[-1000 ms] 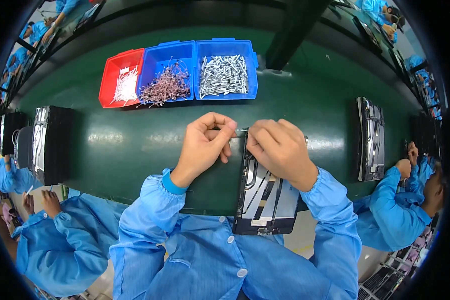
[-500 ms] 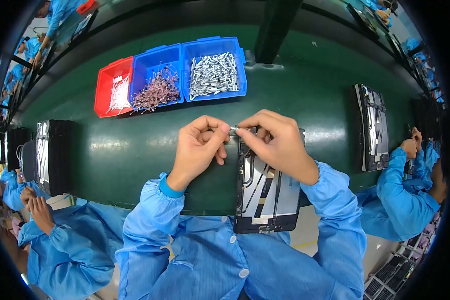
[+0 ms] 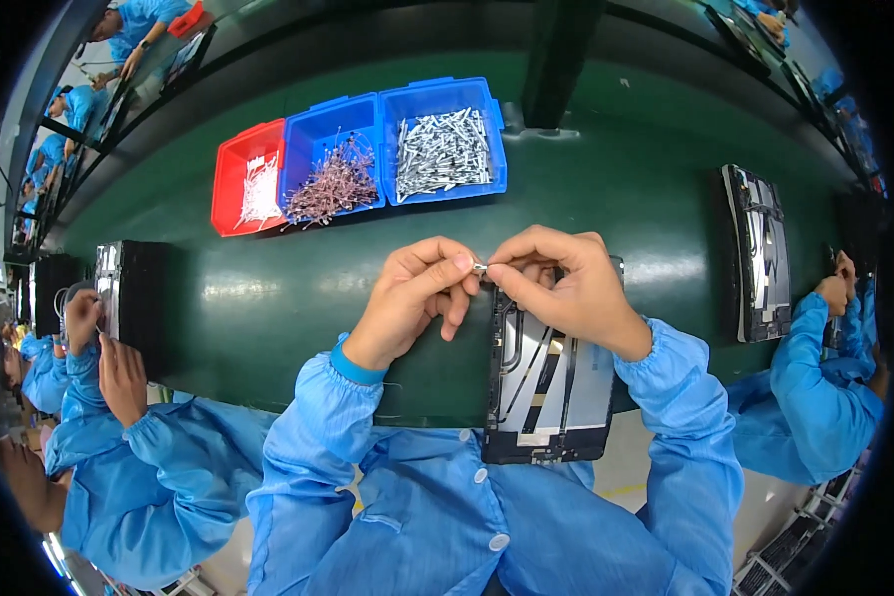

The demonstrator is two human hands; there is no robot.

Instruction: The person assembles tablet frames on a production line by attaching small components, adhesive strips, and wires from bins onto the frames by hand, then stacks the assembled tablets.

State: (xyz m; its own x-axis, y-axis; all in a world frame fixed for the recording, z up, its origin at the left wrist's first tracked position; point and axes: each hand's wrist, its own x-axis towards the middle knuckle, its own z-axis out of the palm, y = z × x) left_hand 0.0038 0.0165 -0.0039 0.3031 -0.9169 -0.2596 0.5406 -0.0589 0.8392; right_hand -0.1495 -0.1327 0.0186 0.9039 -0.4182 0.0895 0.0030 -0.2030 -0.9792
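Note:
Between the fingertips of both my hands is a small silvery part (image 3: 480, 267), mostly covered by the fingers. My left hand (image 3: 412, 303) pinches one end with thumb and forefinger, its other fingers curled loosely. From the other side, my right hand (image 3: 571, 293) pinches it too, thumb and forefinger closed. Partly beneath my right hand lies an opened, flat tablet-like device (image 3: 596, 397), with a black frame, silver-grey panel and dark strips. Its near end extends over the table's front edge, close to my blue smock.
Beyond my hands stand a red bin (image 3: 230, 189) of thin white pieces, a blue bin (image 3: 303, 139) of brownish wired parts, and another blue bin (image 3: 498, 164) of silvery parts. Similar devices stand stacked at left (image 3: 119, 298) and right (image 3: 760, 253). Co-workers sit on both sides.
The whole view has shifted slightly, so things appear farther right. My hands still pinch the small part. The left co-worker has brought a hand up to the stack of devices there.

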